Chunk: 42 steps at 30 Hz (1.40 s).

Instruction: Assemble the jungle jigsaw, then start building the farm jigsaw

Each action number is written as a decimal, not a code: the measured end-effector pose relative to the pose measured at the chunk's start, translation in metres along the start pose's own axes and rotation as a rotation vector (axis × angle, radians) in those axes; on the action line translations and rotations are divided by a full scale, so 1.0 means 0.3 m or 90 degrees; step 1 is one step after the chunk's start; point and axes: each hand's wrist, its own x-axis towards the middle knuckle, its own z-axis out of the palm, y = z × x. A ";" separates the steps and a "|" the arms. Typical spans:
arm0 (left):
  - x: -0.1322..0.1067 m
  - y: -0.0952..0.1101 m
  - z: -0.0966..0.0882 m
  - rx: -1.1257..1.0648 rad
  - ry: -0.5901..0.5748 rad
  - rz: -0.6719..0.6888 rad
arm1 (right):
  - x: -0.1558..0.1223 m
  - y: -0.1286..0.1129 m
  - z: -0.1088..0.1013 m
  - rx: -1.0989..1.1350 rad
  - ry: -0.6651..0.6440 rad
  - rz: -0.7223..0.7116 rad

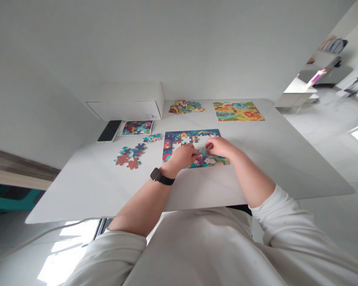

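Observation:
A partly filled jigsaw puzzle (167, 145) with a dark blue border lies flat on the white table in front of me. Bare gaps show in its middle, and animal pictures run along its edges. My left hand (183, 157), with a black watch (155, 174) on the wrist, rests over the puzzle's lower middle, its bent fingertips touching the pieces there. Over the puzzle's right side, my right hand (220, 147) has its fingers curled together. Whatever either hand may pinch is too small or hidden to make out.
Loose puzzle pieces (133, 163) lie left of the puzzle, beside a picture card (137, 128) and a phone (109, 131). Behind are a white box (125, 110), another heap of pieces (186, 106) and a yellow animal puzzle (238, 111). The table (286, 159) meets the wall.

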 end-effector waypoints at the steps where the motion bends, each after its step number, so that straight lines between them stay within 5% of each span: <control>1: -0.002 0.002 -0.001 -0.002 0.001 0.001 | 0.000 0.003 -0.003 0.000 -0.014 0.000; 8: -0.005 0.008 -0.002 -0.009 0.016 0.019 | -0.004 -0.009 -0.003 0.001 -0.035 -0.001; 15: 0.001 0.006 0.005 -0.014 0.021 0.173 | -0.013 -0.018 -0.010 -0.005 -0.034 -0.003; 42: -0.017 0.019 0.024 -0.010 0.012 0.205 | -0.006 0.018 -0.032 -0.023 -0.017 -0.004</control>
